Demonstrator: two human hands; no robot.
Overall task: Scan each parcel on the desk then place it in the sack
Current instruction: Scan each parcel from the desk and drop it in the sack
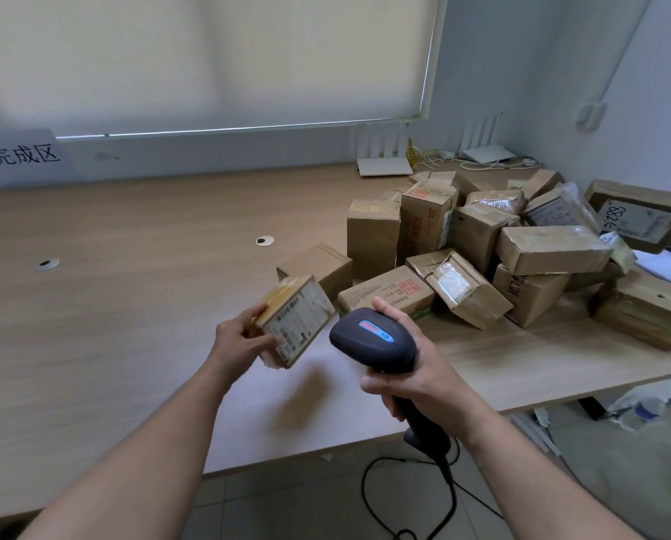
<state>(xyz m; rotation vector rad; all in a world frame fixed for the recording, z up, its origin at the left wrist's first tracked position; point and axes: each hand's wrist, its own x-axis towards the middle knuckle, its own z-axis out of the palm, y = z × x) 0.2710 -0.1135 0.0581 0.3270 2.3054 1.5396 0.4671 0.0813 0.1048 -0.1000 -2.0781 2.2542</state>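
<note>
Cardboard parcel gripped in left hand, label tilted toward scanner clasped in right hand for reading.

Desk left side open w/ room; parcel pile blocks right.

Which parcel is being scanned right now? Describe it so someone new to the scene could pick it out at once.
Start at the wooden desk and the heap of cardboard boxes on its right side. Left of that heap, above the desk's near edge, the left hand holds one small parcel beside the black scanner in the right hand. It alone is lifted off the desk, white label facing the camera.
</note>
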